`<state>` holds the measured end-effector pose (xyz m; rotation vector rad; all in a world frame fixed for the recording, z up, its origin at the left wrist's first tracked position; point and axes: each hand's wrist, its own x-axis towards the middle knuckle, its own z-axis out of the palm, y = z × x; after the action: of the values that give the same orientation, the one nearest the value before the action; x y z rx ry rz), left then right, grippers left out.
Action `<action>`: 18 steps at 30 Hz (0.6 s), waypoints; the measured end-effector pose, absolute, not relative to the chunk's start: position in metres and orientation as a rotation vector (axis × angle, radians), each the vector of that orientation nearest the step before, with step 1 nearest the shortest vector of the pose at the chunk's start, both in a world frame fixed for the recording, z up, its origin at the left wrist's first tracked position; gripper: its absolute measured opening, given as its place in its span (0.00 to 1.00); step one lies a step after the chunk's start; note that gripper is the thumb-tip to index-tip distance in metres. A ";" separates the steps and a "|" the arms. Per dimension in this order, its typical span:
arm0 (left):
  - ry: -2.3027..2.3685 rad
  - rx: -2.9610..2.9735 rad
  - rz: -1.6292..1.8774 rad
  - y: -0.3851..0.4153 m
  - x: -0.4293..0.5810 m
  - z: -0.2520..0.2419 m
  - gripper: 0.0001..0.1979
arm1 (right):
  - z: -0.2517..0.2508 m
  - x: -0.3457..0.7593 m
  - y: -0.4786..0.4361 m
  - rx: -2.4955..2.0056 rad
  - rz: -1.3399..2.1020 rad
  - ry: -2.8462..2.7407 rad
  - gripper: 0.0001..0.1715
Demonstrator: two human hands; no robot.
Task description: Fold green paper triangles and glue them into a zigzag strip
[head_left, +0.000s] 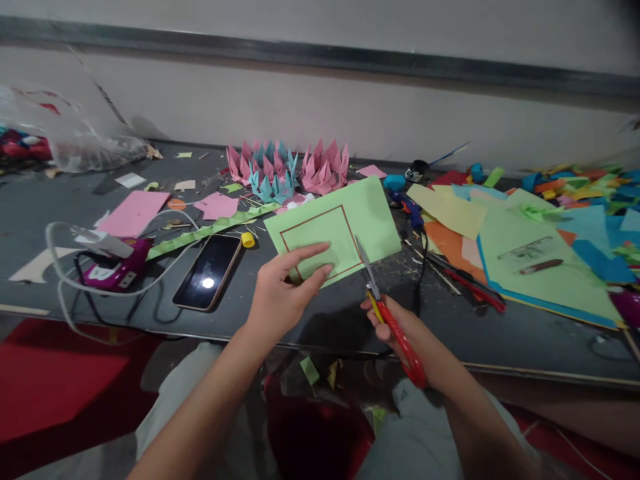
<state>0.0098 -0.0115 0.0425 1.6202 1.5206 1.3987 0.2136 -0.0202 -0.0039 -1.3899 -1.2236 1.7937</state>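
My left hand (285,290) pinches the near edge of a light green paper sheet (336,223) with a red rectangle drawn on it, holding it above the dark table (330,320). In my right hand (400,330) are red-handled scissors (387,313), fingers through the handles. Their blades point up and cut into the sheet's lower right edge, close to the drawn line.
A black phone (207,272) lies left of my left hand, beside a purple glue gun (113,267) with white cable. Pink and blue folded paper flowers (287,168) stand behind. Coloured paper sheets (525,247), red pliers (475,287) and scraps cover the right side.
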 end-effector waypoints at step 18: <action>1.413 1.488 1.406 -0.011 0.008 0.047 0.14 | -0.008 0.210 -0.018 -1.518 1.724 -1.206 0.10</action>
<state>0.0082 -0.0107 0.0474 1.4881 1.4129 1.4059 0.2096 -0.0182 -0.0078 -1.5176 -1.2058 1.7240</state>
